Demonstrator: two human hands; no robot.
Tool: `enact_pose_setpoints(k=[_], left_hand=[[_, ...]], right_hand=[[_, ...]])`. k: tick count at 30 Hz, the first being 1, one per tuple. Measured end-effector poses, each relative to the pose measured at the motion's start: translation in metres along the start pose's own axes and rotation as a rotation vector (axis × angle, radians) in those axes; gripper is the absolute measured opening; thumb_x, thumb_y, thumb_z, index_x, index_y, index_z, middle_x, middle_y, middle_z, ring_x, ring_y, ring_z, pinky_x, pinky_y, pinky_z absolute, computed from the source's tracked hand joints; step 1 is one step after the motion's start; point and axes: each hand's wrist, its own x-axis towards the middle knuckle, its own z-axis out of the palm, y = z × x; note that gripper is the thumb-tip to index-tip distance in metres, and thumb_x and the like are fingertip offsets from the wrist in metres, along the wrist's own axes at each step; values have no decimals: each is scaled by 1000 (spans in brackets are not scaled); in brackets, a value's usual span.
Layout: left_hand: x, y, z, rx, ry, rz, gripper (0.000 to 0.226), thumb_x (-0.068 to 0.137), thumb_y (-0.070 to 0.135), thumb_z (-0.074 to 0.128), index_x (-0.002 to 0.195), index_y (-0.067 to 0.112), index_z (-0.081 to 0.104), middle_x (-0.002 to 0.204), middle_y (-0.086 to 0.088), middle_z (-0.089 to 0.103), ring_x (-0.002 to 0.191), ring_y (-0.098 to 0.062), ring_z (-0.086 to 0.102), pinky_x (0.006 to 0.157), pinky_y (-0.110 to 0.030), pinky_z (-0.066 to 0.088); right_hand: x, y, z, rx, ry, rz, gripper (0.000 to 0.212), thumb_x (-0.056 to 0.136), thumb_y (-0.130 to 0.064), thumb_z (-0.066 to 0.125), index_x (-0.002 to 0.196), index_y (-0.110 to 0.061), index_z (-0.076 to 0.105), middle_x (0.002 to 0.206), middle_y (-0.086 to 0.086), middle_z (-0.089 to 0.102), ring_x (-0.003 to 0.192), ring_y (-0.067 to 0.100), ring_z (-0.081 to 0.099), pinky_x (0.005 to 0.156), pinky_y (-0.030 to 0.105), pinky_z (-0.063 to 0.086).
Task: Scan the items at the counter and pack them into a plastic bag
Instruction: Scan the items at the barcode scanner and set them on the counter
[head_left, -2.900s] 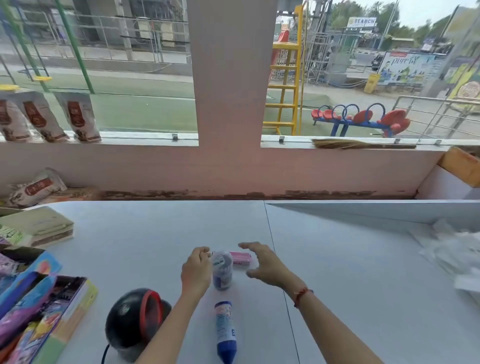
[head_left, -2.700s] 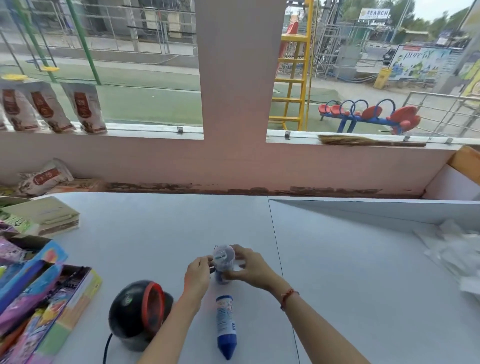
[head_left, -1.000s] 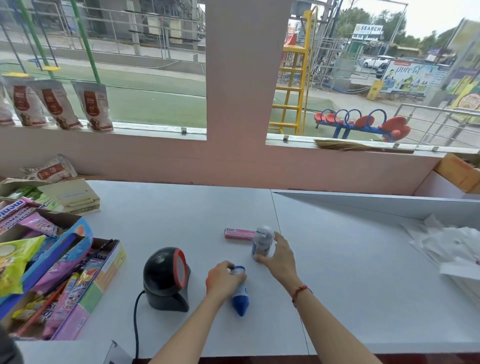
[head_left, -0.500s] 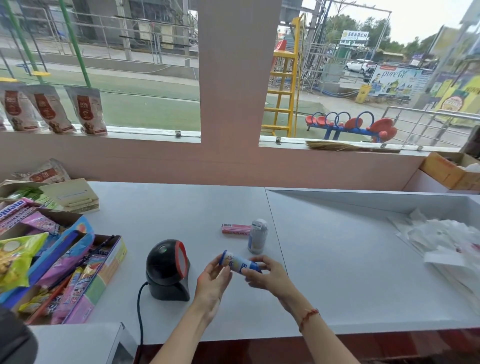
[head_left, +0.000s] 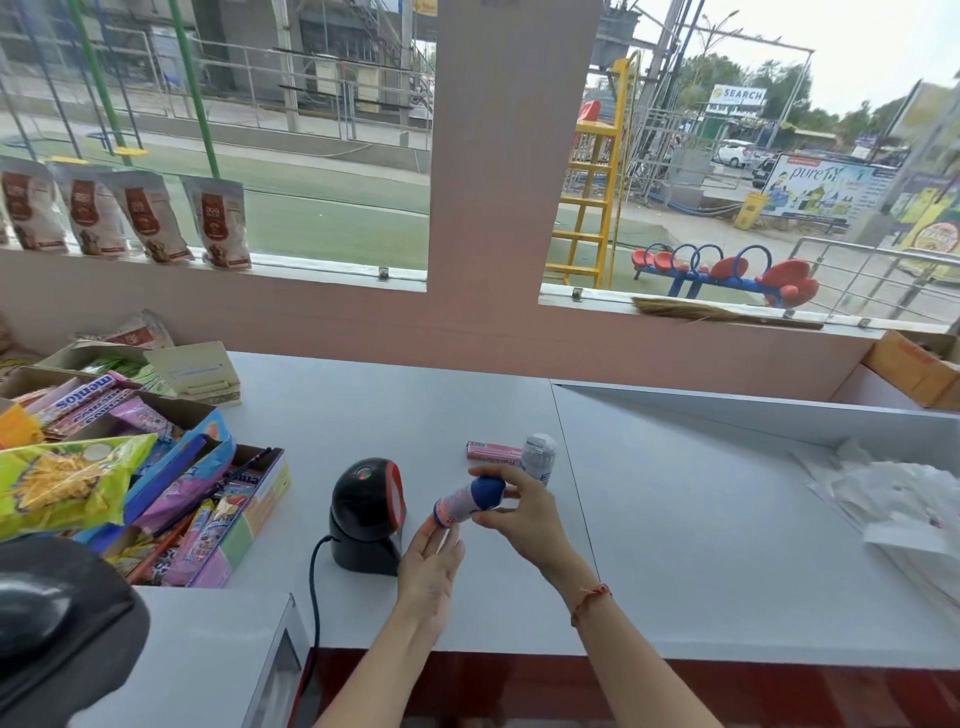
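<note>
Counter (head_left: 675, 545): pale grey; its near edge ran just below the barcode scanner, and a seam right of the scanner split it. Beyond the seam lay a wide bare stretch bounded at the back by a low raised ledge.
Far right of scanner: a heap of white plastic bags (head_left: 893, 499) lay on the counter, with a cardboard box (head_left: 914, 369) behind it.
Left of scanner: open cardboard display boxes (head_left: 228, 514) crowded the counter edge, holding candy rolls, Mentos sticks and a yellow-green snack packet (head_left: 62, 483); little room was left on that side.
Barcode scanner (head_left: 368, 512): black and dome-shaped, with a red-rimmed window turned to the right and a cable dropping over the near edge.
Right hand (head_left: 519, 514): right of the scanner, thumb and fingers pinching the blue-capped end of the tube.
Left hand (head_left: 431, 561): right of and nearer than the scanner, fingers straight and loosely together, their tips touching the tube's lower end.
Tube (head_left: 467, 501): blue-capped, held tilted above the counter just right of the scanner's window, between both hands.
Small white bottle (head_left: 538, 457): stood upright behind the right hand, right of the scanner.
Pink pack (head_left: 493, 449): lay flat behind the scanner, apparently touching the bottle's left side.
</note>
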Motion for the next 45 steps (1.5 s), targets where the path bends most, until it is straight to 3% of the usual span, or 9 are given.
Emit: enact_pose_setpoints(k=[5,16,19,25,30,34,39,42,45], left_hand=[[1,-1,0,34,15,-12,55,86,-21,46,136,1,43,139,-16,50,134,-26,44,102,-32,38],[50,3,44,711,92,71,42,84,-13,48,124,-1,55,128,-17,61,119,-27,57,96,-29,44],[73,9,63,930,124,165,47,82,-15,43,123,4,57,130,-14,61,121,-26,55,101,-31,43],[123,19,89,1266,153,314,59,79,-21,41,131,5,51,136,-15,55,123,-31,52,102,-37,44],[160,18,93,1519,-5,291,65,84,-19,36,142,9,37,151,-10,39,139,-27,35,115,-36,30],[171,10,89,1695,-8,284,49,90,-3,47,136,13,47,136,-11,53,125,-27,46,102,-36,43],[151,5,80,1543,164,326,25,91,9,55,114,5,61,116,-16,58,103,-32,57,86,-37,45],[123,3,68,1316,259,363,26,90,7,56,115,3,63,116,-19,61,102,-34,60,86,-37,44],[89,-5,54,1089,290,364,26,86,7,62,112,1,64,113,-20,66,102,-34,61,87,-37,45]], right_hand=[[7,-7,1,-95,-24,-45,50,72,4,74,115,-20,67,118,-4,66,94,7,60,70,4,50],[25,41,-55,-598,80,132,43,73,2,66,110,-19,66,114,5,68,102,24,61,78,26,48],[36,53,-67,-579,175,165,42,74,2,64,112,-15,65,114,7,69,103,26,61,85,33,53],[70,75,-84,-517,256,171,45,77,0,64,120,-15,63,117,4,69,107,25,60,86,28,48],[99,87,-92,-469,210,130,46,80,-3,69,124,-15,62,121,4,68,106,22,62,93,33,53],[110,97,-95,-420,182,88,49,81,-3,72,128,-15,60,125,5,66,107,20,64,91,33,57],[89,103,-88,-316,272,182,56,80,-10,75,131,-16,53,124,1,53,108,18,56,88,32,57],[58,98,-66,-197,527,296,18,83,-15,70,100,-19,66,105,1,64,86,17,63,75,29,53],[31,89,-38,7,474,425,7,85,-16,66,79,-18,69,80,2,72,72,21,68,72,35,58]])
